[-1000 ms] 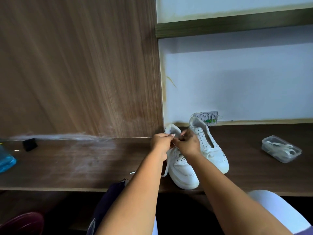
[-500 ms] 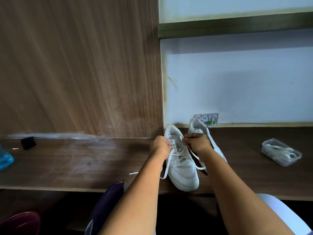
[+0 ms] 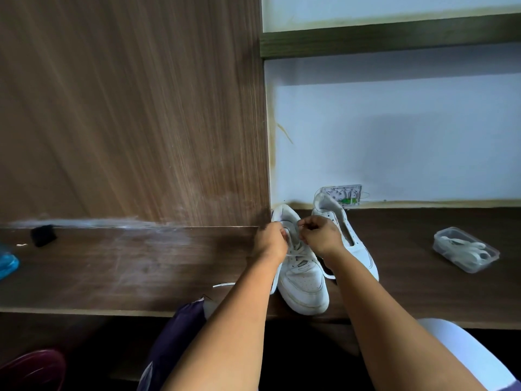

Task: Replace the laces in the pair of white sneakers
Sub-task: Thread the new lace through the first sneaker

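Note:
Two white sneakers stand side by side on the dark wooden desk (image 3: 118,266), toes toward me. The left sneaker (image 3: 306,283) carries a white lace (image 3: 294,251) across its eyelets. My left hand (image 3: 270,242) and my right hand (image 3: 320,234) sit above its tongue, each pinching a part of that lace with curled fingers. A loose lace end (image 3: 224,285) lies on the desk left of my forearm, and a loop hangs by my right wrist. The right sneaker (image 3: 355,244) is partly hidden behind my right hand; it shows no lace.
A clear plastic box (image 3: 466,249) with white laces inside sits at the right. A small black object (image 3: 42,235) and a blue thing (image 3: 8,263) lie far left. A wall socket plate (image 3: 342,194) is behind the shoes. The wooden panel rises at the back.
My hands drew apart along the lace half a second ago and have since come closer together over the left sneaker's upper eyelets. The sneakers have stayed in place.

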Demonstrator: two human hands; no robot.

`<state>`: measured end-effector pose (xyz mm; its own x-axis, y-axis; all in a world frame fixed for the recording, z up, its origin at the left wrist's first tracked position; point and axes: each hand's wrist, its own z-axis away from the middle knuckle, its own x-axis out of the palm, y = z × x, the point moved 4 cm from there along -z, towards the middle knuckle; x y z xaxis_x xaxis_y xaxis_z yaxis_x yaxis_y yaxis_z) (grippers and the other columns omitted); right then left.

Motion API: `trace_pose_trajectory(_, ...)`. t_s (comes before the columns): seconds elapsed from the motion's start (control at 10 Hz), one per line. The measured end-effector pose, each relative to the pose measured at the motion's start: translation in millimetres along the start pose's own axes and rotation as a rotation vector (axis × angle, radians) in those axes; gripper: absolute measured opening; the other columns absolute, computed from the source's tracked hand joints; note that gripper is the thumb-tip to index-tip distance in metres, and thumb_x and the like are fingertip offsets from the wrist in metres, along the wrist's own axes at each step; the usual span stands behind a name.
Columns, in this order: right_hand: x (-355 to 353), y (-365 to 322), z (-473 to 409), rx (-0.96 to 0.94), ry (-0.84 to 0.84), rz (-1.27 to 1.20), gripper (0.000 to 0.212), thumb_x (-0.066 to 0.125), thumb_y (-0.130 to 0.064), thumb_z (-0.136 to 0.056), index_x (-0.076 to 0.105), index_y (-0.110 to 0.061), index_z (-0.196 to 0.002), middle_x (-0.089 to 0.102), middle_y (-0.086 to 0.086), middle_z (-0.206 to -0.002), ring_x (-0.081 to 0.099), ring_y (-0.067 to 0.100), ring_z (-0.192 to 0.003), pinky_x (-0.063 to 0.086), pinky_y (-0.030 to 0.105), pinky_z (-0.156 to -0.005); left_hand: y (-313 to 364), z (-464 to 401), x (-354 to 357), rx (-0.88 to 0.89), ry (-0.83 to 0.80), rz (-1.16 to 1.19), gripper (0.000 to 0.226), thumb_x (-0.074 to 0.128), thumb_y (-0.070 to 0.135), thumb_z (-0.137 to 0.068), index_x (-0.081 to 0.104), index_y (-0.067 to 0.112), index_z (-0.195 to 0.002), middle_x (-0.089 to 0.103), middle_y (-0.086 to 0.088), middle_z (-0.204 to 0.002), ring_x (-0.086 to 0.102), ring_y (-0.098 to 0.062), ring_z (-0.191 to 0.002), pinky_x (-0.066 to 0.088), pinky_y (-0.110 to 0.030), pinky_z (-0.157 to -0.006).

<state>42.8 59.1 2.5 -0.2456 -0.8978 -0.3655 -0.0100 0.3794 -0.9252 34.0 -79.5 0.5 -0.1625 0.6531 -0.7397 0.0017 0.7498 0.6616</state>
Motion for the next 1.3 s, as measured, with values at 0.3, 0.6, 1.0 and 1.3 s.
trace_pose_trajectory(0.3,25,-1,-4,-0.128,-0.192,0.731,0.024,0.05,-0.012,-0.088,0.064,-0.029,-0.08,0.057,0.007,-0.101,0.056,0.023,-0.088,0.038,0.027,-0.069,-9,-4,2,-0.043,-0.038,0.073,0.015,0.058,0.012,-0.087,0.07,0.021,-0.09,0.069,-0.003,-0.101,0.063,-0.025,-0.094,0.047,-0.023,-0.073)
trace_pose_trajectory(0.6,19,0,-22,-0.248,-0.265,0.615,0.009,0.065,-0.023,-0.085,0.073,-0.024,-0.082,0.068,0.012,-0.093,0.057,0.023,-0.09,0.042,0.025,-0.073,-13,-20,-6,0.004,-0.093,0.175,0.034,0.064,0.03,-0.09,0.058,0.024,-0.122,0.057,-0.001,-0.117,0.059,-0.018,-0.103,0.045,-0.024,-0.084)
trace_pose_trajectory(1.0,-45,-46,-73,0.185,-0.117,0.254,0.031,0.063,-0.013,-0.085,0.066,-0.004,-0.115,0.066,0.012,-0.112,0.062,0.024,-0.102,0.049,0.03,-0.083,-15,-30,12,-0.029,-0.36,0.317,0.028,0.049,0.022,-0.096,0.058,0.032,-0.072,0.061,-0.01,-0.105,0.064,-0.023,-0.093,0.057,-0.043,-0.087)
trace_pose_trajectory(1.3,-33,-66,-72,0.321,-0.278,-0.491,0.021,0.042,-0.019,-0.097,0.052,-0.011,-0.08,0.047,0.001,-0.059,0.035,0.009,-0.041,0.031,0.015,-0.036,-13,-29,8,-0.034,-0.361,0.361,0.029,0.047,0.017,-0.097,0.058,0.025,-0.072,0.064,-0.008,-0.095,0.062,-0.018,-0.083,0.058,-0.039,-0.084)
